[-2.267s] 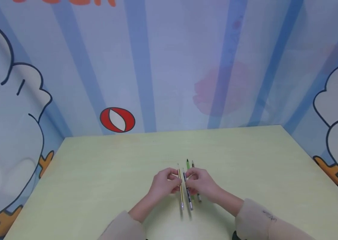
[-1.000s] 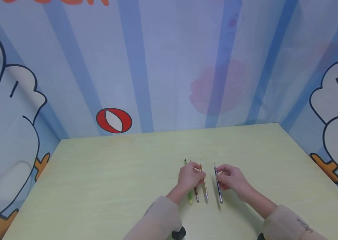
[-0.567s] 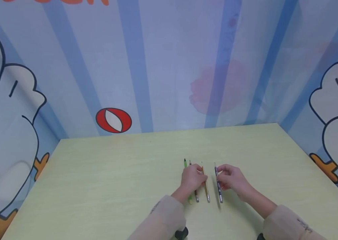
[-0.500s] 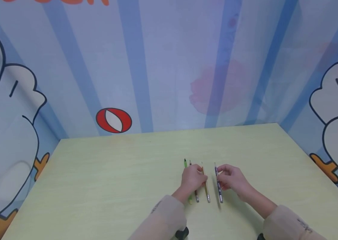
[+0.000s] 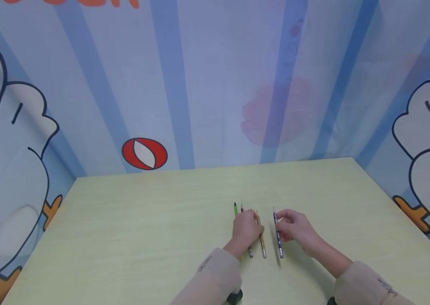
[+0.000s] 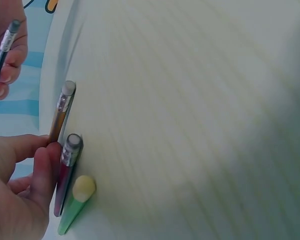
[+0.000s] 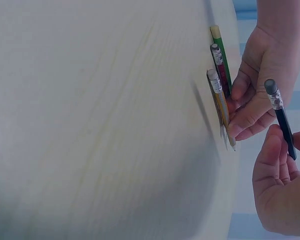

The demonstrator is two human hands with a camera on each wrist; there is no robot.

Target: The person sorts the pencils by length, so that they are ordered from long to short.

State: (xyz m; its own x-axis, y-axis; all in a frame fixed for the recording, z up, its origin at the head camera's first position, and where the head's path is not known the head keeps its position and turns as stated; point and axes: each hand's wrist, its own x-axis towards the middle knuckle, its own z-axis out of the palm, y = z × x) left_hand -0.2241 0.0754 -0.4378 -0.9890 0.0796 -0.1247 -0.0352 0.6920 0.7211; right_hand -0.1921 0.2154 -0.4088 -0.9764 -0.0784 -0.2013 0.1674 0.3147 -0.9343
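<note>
My right hand (image 5: 297,228) pinches a dark patterned pencil (image 5: 278,237) with an eraser end, lifted off the table in the right wrist view. To its left, my left hand (image 5: 246,228) is low over the table, with thumb and finger around a yellow pencil (image 5: 262,245). Beside that lies a dark red pencil (image 6: 65,175) with a grey eraser, close to the left fingers. Farthest left is a green pencil (image 5: 235,208), whose pale rounded end shows in the left wrist view. The left hand covers the middles of the red and green pencils in the head view.
The pencils lie roughly parallel on a pale yellow-green table (image 5: 142,220). Behind it stands a blue striped backdrop (image 5: 215,106) with cartoon figures along the sides. Table surface extends to the left, right and behind the hands.
Both hands have shifted right since the earliest frame, the right one with the dark pencil. The yellow pencil now lies right of the red and green ones. Lately, only the left hand moved slightly.
</note>
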